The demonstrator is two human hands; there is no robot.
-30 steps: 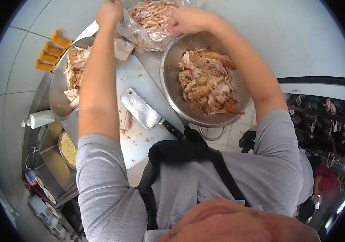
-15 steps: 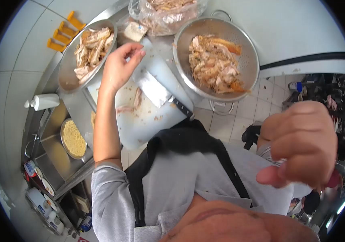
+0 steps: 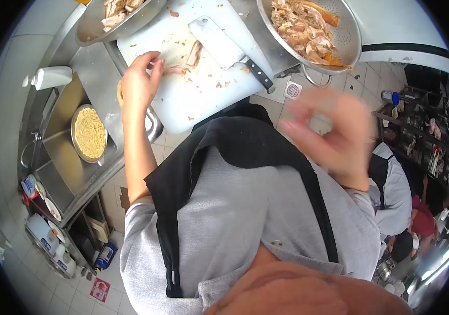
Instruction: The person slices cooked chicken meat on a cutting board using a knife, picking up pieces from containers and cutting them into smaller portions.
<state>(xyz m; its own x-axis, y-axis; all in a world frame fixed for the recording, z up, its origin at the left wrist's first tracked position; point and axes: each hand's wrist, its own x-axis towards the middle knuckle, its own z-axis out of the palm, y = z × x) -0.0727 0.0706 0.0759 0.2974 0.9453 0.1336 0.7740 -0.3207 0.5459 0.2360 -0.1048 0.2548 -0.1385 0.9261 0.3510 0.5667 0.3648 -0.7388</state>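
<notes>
My left hand (image 3: pixel 140 81) hovers over the left edge of the white cutting board (image 3: pixel 177 105), its thumb and fingers curved with a gap between them. Close to the thumb lies a pale strip of meat (image 3: pixel 174 70), and a second strip of meat (image 3: pixel 194 53) is just beyond it. A cleaver (image 3: pixel 219 44) with a black riveted handle rests flat on the board, the handle towards the right edge. To the right of my body, apart from the board, my right hand (image 3: pixel 340 128) is raised and smeared by motion; its fingers look bent, but their grip is unclear.
A steel colander (image 3: pixel 354 31) of shredded meat stands at upper right, a steel bowl (image 3: pixel 90 31) with meat strips at upper left. Left are a white bottle (image 3: pixel 54 77), a sink (image 3: pixel 59 157) and a bowl of yellowish food (image 3: pixel 89 134). Another person (image 3: pixel 392 194) stands at right.
The view has shifted, so board and bowls sit higher. My left hand has moved nearer the meat strips. My right hand has swung from the far right towards my front, its fist loosening.
</notes>
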